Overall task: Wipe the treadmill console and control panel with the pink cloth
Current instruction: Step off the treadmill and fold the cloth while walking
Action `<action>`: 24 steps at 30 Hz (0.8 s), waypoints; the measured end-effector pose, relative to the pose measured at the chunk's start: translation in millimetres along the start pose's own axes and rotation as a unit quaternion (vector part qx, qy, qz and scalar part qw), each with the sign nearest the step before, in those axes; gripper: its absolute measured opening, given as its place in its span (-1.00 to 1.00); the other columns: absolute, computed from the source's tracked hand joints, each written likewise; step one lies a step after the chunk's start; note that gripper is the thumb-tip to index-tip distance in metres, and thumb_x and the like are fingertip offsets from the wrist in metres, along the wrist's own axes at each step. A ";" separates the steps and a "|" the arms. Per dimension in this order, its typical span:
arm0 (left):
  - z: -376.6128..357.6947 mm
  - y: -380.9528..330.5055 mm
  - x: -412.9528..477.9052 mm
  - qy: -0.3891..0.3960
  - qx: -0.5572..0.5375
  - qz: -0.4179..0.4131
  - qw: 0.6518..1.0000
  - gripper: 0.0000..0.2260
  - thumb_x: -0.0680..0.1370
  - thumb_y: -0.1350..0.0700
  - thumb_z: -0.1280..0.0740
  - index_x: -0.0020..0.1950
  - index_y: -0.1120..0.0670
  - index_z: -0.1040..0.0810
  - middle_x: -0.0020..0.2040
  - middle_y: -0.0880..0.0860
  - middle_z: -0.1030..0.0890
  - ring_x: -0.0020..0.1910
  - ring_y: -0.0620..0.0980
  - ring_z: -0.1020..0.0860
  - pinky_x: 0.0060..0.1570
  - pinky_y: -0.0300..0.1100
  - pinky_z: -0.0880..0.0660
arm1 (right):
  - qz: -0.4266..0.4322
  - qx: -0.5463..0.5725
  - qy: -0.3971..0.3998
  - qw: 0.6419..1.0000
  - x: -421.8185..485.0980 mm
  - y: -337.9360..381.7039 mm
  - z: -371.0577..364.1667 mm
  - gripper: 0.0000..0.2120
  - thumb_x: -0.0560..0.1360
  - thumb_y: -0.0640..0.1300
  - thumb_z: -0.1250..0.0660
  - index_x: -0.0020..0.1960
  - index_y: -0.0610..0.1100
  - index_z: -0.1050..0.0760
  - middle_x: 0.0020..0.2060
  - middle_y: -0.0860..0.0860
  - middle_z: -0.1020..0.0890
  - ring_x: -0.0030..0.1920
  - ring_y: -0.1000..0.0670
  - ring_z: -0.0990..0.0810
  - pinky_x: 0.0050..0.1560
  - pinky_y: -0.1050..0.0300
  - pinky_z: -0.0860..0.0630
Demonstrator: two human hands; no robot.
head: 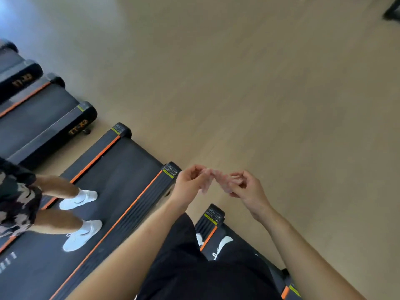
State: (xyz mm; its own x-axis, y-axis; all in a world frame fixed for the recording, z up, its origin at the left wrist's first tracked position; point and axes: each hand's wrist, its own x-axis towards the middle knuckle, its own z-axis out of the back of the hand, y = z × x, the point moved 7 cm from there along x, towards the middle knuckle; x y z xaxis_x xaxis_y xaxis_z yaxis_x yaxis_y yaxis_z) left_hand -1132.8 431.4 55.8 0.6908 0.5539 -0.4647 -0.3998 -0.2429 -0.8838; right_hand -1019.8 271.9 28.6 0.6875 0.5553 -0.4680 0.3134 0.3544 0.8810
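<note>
Both of our hands meet in front of us, the left hand (190,182) and the right hand (246,187) each pinching one end of the pink cloth (216,180), which hangs bunched and blurred in the short span between them. Our fingers curl closed around the fabric, so neither hand is free. From the way the pink cloth sags and folds, we judge it light, soft and limp, with nothing stiff to push against; it will crumple into the palm easily and could slip out of a loose pinch. We think the better hold for wiping is to gather it into a pad under the flat of one hand, not to keep it by its corners. Below our arms we see our dark clothing and, under us, the belt of a treadmill (242,245) with an orange stripe along its edge. Just to our left lies a second treadmill (121,182), where another person (19,202) stands in white shoes. More machines sit further left, and the tan floor (281,94) fills the rest of the view. The console and control panel are out of view, so we cannot tell whether any wiping is done.
</note>
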 end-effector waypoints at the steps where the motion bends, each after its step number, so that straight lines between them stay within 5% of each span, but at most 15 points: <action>1: -8.9 -4.3 13.4 0.008 0.007 -0.007 1.000 -0.91 0.64 0.17 -0.37 -0.01 0.17 -0.63 -0.25 0.07 -0.64 -0.37 -0.12 -0.53 -0.26 -0.26 -0.49 | 0.004 0.001 -0.002 1.000 9.5 3.9 5.1 -0.77 0.49 -0.16 -0.49 0.11 -0.16 -0.55 -0.17 0.01 -0.66 -0.14 0.04 -0.66 -0.07 0.00 -0.67; 5: -34.3 -11.3 76.7 0.069 0.047 -0.039 0.996 -0.88 0.64 0.16 -0.37 0.05 0.19 -0.65 -0.33 -0.03 -0.63 -0.37 -0.09 -0.50 -0.32 -0.27 -0.46 | 0.015 0.004 -0.013 1.000 56.9 3.4 20.0 -0.70 0.44 0.03 -0.52 0.07 -0.13 -0.62 -0.23 0.05 -0.62 -0.23 0.14 -0.63 -0.07 0.01 -0.65; 8: -36.1 -7.6 139.4 0.094 0.069 -0.071 0.991 -0.90 0.64 0.13 -0.37 0.01 0.13 -0.66 -0.29 0.16 -0.64 -0.34 -0.01 -0.47 -0.30 -0.26 -0.43 | 0.036 -0.019 -0.033 0.999 110.0 -8.3 25.7 -0.85 0.50 -0.08 -0.49 -0.05 -0.17 -0.65 -0.22 0.01 -0.70 -0.19 0.10 -0.64 -0.06 -0.02 -0.63; 13: 4.1 46.7 274.3 0.065 0.066 -0.095 0.991 -0.93 0.62 0.16 -0.41 -0.04 0.08 -0.67 -0.25 -0.05 -0.64 -0.32 -0.16 -0.55 -0.29 -0.32 -0.48 | 0.061 -0.102 -0.033 0.992 239.9 -35.3 6.1 -0.98 0.51 -0.29 -0.44 -0.10 -0.25 -0.64 -0.26 0.05 -0.69 -0.24 0.19 -0.62 -0.13 0.23 -0.56; 20: 83.1 130.2 368.4 -0.066 -0.034 -0.008 0.997 -0.95 0.56 0.22 -0.46 -0.06 0.17 -0.63 -0.26 0.00 -0.60 -0.35 -0.24 -0.52 -0.27 -0.42 -0.44 | 0.023 -0.217 0.075 0.973 387.3 -58.6 -74.5 -0.80 0.49 -0.33 -0.43 -0.20 -0.07 -0.57 -0.31 0.11 -0.61 -0.33 0.30 -0.55 -0.18 0.39 -0.47; 24: 120.4 168.2 365.4 -0.177 -0.040 0.065 0.981 -0.85 0.51 0.13 -0.53 -0.03 0.18 -0.67 -0.27 -0.11 -0.60 -0.35 -0.33 -0.50 -0.25 -0.49 -0.42 | 0.005 -0.310 0.166 0.936 440.2 -50.8 -119.7 -0.90 0.48 -0.25 -0.46 -0.14 -0.08 -0.61 -0.27 0.14 -0.65 -0.30 0.33 -0.57 -0.17 0.41 -0.45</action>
State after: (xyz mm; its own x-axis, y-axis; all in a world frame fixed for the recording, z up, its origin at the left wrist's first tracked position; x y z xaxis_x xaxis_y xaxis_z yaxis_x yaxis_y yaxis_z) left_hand -1020.2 688.8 -256.1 0.3782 0.7528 -0.5387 -0.4126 -0.3839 -0.8261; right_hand -811.4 588.4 -230.6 0.4140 0.7284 -0.5459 -0.2038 0.6587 0.7243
